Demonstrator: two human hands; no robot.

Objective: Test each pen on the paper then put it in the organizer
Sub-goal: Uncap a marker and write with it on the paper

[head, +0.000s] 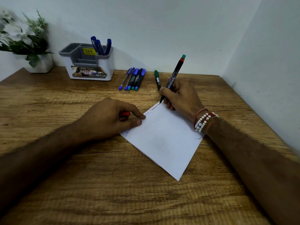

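Head view, one tabletop (65,184) of brown wood grain, meeting pale walls at its far and right edges.

1. Paper (162,143): a white sheet lying flat and turned like a diamond, one corner pointing toward the person. Blue and red handwriting runs along its far-left edge. Wide wood shows on the near side of the paper and to its left.
2. Right hand (180,95): at the paper's far corner, fingers curled round a black marker (174,75) with a red band and teal end. The marker tilts away from the person and its tip touches the paper just inside that corner. Beaded bracelets (203,120) circle the wrist, which lies over the paper's right edge.
3. Left hand (112,117): at the paper's left edge, curled round a red cap (125,113), with forefinger and thumb tips pressing on the sheet's margin.
4. Green pen (157,78): lies alone on the wood just beyond the paper's far corner, beside the right hand's knuckles.
5. Row of pens (132,78): several blue and black ones side by side, touching, beyond the paper and left of the green pen, with a gap between.
6. Organizer (87,62): a white box with a grey insert, far beyond the paper to the left, against the back wall. Three blue pens (100,46) stand in its right rear compartment.
7. Potted plant (24,39): blurred, at the far-left corner, well apart from the paper.
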